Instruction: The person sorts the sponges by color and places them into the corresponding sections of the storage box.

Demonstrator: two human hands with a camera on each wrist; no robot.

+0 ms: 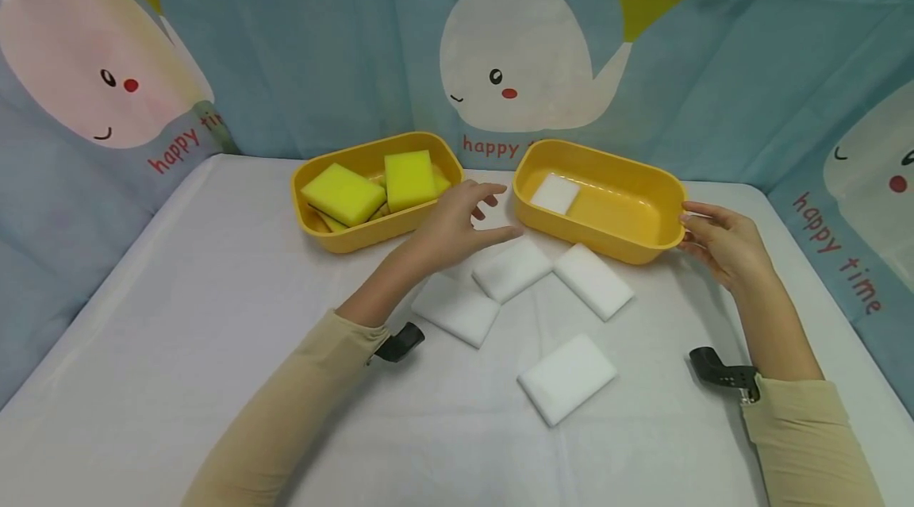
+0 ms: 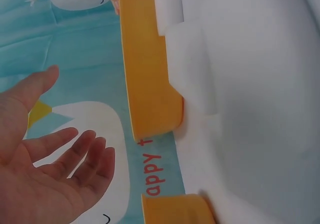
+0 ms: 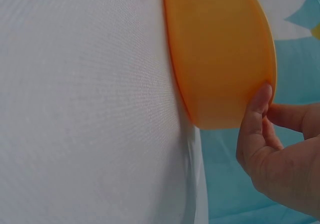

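Note:
My left hand point(image 1: 457, 225) hovers between two yellow plastic bins with its fingers spread and nothing in it; the left wrist view shows its bare palm point(image 2: 50, 189). At the right end of the right bin point(image 1: 607, 241), my right hand point(image 1: 728, 241) pinches the rim, the thumb point(image 3: 261, 99) against the outer wall. One white sponge point(image 1: 554, 193) lies inside that bin, at its left end. Several white sponges lie on the table in front, among them one nearest me point(image 1: 567, 378) and one close to the bin point(image 1: 594, 281).
The left bin point(image 1: 364, 235) holds several yellow sponges point(image 1: 343, 193) with dark undersides. A white cloth point(image 1: 214, 332) covers the table. Behind it and at both sides hangs a blue curtain point(image 1: 343, 39) printed with whales. Black camera mounts point(image 1: 721, 370) sit at both wrists.

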